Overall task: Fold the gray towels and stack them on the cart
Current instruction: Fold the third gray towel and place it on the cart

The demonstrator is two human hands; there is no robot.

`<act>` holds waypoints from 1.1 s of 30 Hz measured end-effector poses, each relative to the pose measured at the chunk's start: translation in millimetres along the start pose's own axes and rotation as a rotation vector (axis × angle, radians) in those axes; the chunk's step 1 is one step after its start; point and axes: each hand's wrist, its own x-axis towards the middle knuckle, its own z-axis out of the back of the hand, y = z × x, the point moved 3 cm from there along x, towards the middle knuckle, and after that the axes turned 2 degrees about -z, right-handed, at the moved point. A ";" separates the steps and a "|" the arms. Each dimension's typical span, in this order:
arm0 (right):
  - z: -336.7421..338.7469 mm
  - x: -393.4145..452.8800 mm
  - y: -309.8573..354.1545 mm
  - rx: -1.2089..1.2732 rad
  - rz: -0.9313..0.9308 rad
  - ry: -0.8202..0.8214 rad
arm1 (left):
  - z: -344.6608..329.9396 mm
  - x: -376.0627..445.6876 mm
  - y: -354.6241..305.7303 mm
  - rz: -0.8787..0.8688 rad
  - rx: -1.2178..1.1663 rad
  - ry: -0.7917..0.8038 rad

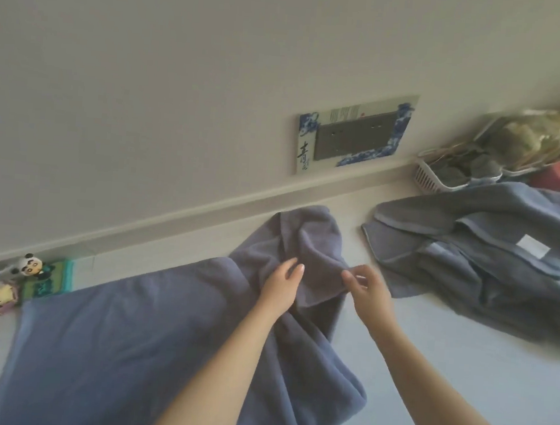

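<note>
Two bare hands work a gray towel (pixel 148 336) spread on the counter (pixel 429 341) near the wall edge, left hand (pixel 279 287) resting open, right hand (pixel 367 294) fingers pinching its bunched corner; folding seems just begun, needing flattening next.

Bare desk (pixel 355 215) lies between the spread gray towel (pixel 121 344) and the heap of towels (pixel 489 262). A basket (pixel 428 180) blocks the right; figurines (pixel 33 265) crowd the left.
</note>
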 end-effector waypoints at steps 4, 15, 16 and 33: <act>37.9 -7.4 17.7 0.325 -0.091 -0.062 | -8.1 2.5 -27.2 0.008 -0.355 0.082; 150.3 -87.5 65.8 0.556 0.071 -0.498 | -45.7 -45.6 -147.7 -0.401 -0.384 0.436; 160.2 -94.0 64.7 0.538 0.070 -0.550 | -53.6 -51.5 -153.0 -0.403 -0.393 0.472; 216.0 -43.5 -40.2 0.125 -0.034 -0.165 | -217.0 -75.7 -146.4 -0.121 -0.234 0.684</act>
